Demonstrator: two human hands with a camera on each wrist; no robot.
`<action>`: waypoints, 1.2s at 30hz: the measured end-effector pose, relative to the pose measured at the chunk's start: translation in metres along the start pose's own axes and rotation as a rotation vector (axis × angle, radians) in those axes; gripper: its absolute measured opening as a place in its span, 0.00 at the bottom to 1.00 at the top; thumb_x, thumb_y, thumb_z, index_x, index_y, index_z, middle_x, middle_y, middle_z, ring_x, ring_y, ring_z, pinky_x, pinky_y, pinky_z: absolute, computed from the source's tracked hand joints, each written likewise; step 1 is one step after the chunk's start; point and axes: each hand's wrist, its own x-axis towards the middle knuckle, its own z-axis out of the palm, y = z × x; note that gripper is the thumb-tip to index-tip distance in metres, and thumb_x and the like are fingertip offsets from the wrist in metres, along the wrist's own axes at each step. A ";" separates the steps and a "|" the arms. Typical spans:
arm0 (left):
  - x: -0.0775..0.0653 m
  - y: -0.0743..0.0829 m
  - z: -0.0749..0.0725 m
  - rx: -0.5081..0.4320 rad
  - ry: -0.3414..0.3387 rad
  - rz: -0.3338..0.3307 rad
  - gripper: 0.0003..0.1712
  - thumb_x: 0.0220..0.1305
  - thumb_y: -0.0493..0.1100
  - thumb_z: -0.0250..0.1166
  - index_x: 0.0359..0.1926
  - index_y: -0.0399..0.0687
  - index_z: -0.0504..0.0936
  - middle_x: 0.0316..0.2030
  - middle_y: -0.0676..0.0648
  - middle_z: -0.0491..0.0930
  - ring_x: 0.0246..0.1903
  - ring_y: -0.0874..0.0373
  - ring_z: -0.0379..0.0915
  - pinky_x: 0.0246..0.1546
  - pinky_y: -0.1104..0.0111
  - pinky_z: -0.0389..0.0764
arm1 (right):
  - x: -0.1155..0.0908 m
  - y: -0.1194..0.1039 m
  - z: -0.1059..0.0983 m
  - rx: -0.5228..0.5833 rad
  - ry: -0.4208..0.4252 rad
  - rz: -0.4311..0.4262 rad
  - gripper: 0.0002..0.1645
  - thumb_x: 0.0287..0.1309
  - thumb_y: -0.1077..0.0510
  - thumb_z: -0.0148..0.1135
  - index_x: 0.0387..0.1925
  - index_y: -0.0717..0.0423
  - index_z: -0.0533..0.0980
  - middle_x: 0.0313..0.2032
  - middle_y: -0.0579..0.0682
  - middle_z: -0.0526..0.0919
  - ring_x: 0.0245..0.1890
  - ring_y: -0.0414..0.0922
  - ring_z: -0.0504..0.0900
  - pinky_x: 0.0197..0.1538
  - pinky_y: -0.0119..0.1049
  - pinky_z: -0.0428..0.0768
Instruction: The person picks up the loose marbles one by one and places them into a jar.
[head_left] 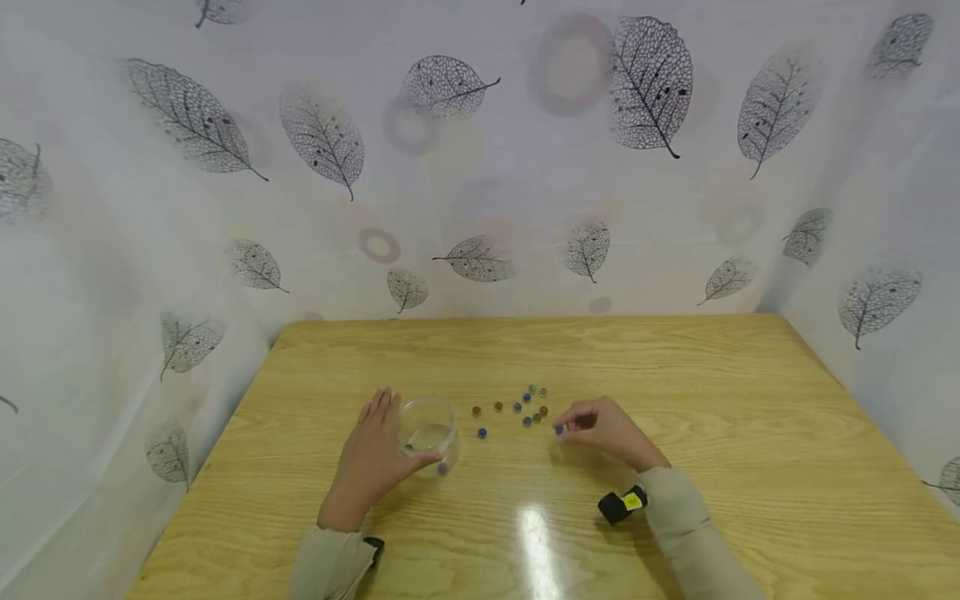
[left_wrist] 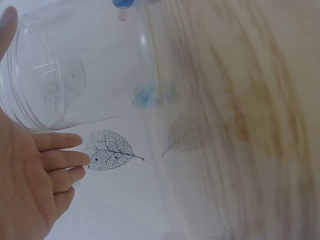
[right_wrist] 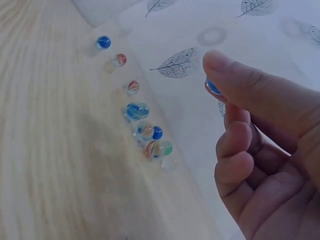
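A clear round jar (head_left: 452, 429) stands on the table, its mouth up. Inside it, low down, lie a blue marble (head_left: 442, 469) and a lighter blue-green marble (left_wrist: 144, 96). My left hand (head_left: 373, 458) rests against the jar's left side, thumb stretched across its near side and the other fingers fairly straight. Between thumb and forefinger my right hand (head_left: 606, 431) pinches a blue marble (right_wrist: 213, 86), to the right of the loose marbles. The right hand's other fingers are curled in toward the palm.
Several loose marbles (head_left: 527, 421) lie on the wooden table (head_left: 712, 400) between the hands. A separate blue marble (head_left: 482, 433) lies nearest the jar. White leaf-patterned cloth (head_left: 517, 167) hangs behind the table and at both sides.
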 end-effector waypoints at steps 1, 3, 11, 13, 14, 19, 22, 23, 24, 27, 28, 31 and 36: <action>0.000 0.000 0.000 -0.002 -0.001 -0.002 0.65 0.45 0.74 0.63 0.66 0.26 0.58 0.68 0.30 0.56 0.70 0.38 0.48 0.71 0.49 0.53 | 0.001 -0.002 -0.001 -0.001 0.002 -0.004 0.16 0.50 0.54 0.70 0.38 0.62 0.83 0.26 0.45 0.79 0.25 0.35 0.73 0.29 0.27 0.76; 0.000 0.000 0.000 -0.003 -0.007 -0.007 0.65 0.45 0.75 0.62 0.66 0.26 0.58 0.68 0.30 0.55 0.70 0.38 0.48 0.71 0.49 0.53 | 0.003 -0.008 -0.002 -0.001 0.003 -0.011 0.17 0.50 0.53 0.69 0.39 0.62 0.83 0.26 0.45 0.79 0.25 0.35 0.73 0.29 0.27 0.76; 0.002 -0.002 0.001 0.004 -0.014 -0.006 0.65 0.45 0.75 0.62 0.67 0.27 0.57 0.69 0.30 0.55 0.70 0.38 0.48 0.71 0.50 0.52 | 0.017 -0.029 0.001 0.022 0.009 -0.027 0.18 0.50 0.54 0.70 0.40 0.61 0.83 0.27 0.48 0.78 0.26 0.37 0.73 0.30 0.28 0.76; 0.002 -0.002 0.001 0.005 -0.012 -0.004 0.65 0.45 0.75 0.62 0.67 0.27 0.57 0.68 0.30 0.55 0.70 0.38 0.48 0.71 0.50 0.53 | 0.021 -0.035 0.003 0.029 0.006 -0.042 0.18 0.49 0.55 0.70 0.40 0.61 0.83 0.27 0.48 0.78 0.25 0.37 0.73 0.30 0.28 0.76; 0.002 -0.002 0.001 0.004 -0.011 -0.004 0.65 0.45 0.75 0.62 0.67 0.27 0.57 0.68 0.30 0.55 0.70 0.38 0.49 0.71 0.50 0.53 | 0.023 -0.039 0.004 0.036 0.003 -0.049 0.18 0.49 0.55 0.70 0.41 0.61 0.83 0.27 0.48 0.79 0.25 0.37 0.73 0.30 0.28 0.76; 0.002 -0.004 0.002 0.006 -0.004 -0.001 0.65 0.45 0.76 0.61 0.67 0.27 0.58 0.68 0.30 0.55 0.70 0.38 0.48 0.71 0.49 0.53 | 0.033 -0.056 0.014 0.045 -0.008 -0.084 0.15 0.50 0.53 0.70 0.39 0.56 0.84 0.27 0.48 0.79 0.25 0.38 0.73 0.29 0.29 0.77; 0.003 -0.004 0.003 0.007 -0.001 0.002 0.65 0.45 0.76 0.61 0.67 0.27 0.58 0.68 0.30 0.56 0.70 0.39 0.48 0.71 0.49 0.53 | 0.040 -0.065 0.023 0.058 -0.007 -0.097 0.14 0.50 0.52 0.70 0.39 0.53 0.84 0.26 0.47 0.79 0.25 0.38 0.73 0.29 0.29 0.76; 0.003 -0.004 0.003 0.007 0.000 0.003 0.65 0.45 0.76 0.61 0.66 0.27 0.58 0.68 0.30 0.56 0.70 0.39 0.48 0.71 0.49 0.53 | 0.042 -0.067 0.026 0.060 -0.004 -0.103 0.13 0.50 0.52 0.70 0.38 0.52 0.85 0.26 0.47 0.79 0.24 0.37 0.73 0.28 0.29 0.76; 0.003 -0.004 0.003 0.007 0.001 0.004 0.65 0.45 0.76 0.61 0.66 0.27 0.58 0.68 0.30 0.56 0.70 0.38 0.48 0.71 0.49 0.53 | 0.044 -0.069 0.029 0.060 0.000 -0.109 0.13 0.50 0.53 0.70 0.38 0.52 0.85 0.26 0.46 0.79 0.24 0.37 0.73 0.28 0.29 0.75; 0.004 -0.004 0.002 0.005 0.002 0.005 0.65 0.45 0.75 0.62 0.66 0.27 0.58 0.68 0.30 0.56 0.70 0.38 0.49 0.71 0.49 0.54 | 0.051 -0.075 0.038 0.067 0.013 -0.124 0.11 0.50 0.54 0.70 0.37 0.52 0.85 0.25 0.44 0.78 0.24 0.36 0.72 0.28 0.28 0.75; 0.004 -0.004 0.002 0.007 0.002 0.005 0.65 0.45 0.75 0.62 0.66 0.27 0.58 0.68 0.30 0.56 0.70 0.38 0.49 0.71 0.49 0.53 | 0.053 -0.076 0.041 0.071 0.018 -0.128 0.11 0.50 0.54 0.70 0.37 0.52 0.85 0.24 0.44 0.78 0.24 0.36 0.72 0.27 0.27 0.74; 0.004 -0.003 0.002 0.003 0.005 0.004 0.65 0.45 0.75 0.62 0.66 0.27 0.58 0.68 0.30 0.56 0.70 0.38 0.49 0.71 0.49 0.53 | 0.059 -0.078 0.050 0.085 0.026 -0.135 0.12 0.49 0.56 0.70 0.37 0.55 0.84 0.24 0.45 0.78 0.24 0.36 0.72 0.27 0.25 0.73; 0.004 -0.004 0.003 0.007 0.016 0.005 0.66 0.44 0.76 0.62 0.66 0.26 0.58 0.68 0.29 0.56 0.70 0.38 0.49 0.70 0.48 0.54 | 0.066 -0.079 0.064 0.079 0.030 -0.144 0.13 0.49 0.56 0.71 0.38 0.56 0.84 0.24 0.48 0.79 0.24 0.35 0.72 0.28 0.24 0.73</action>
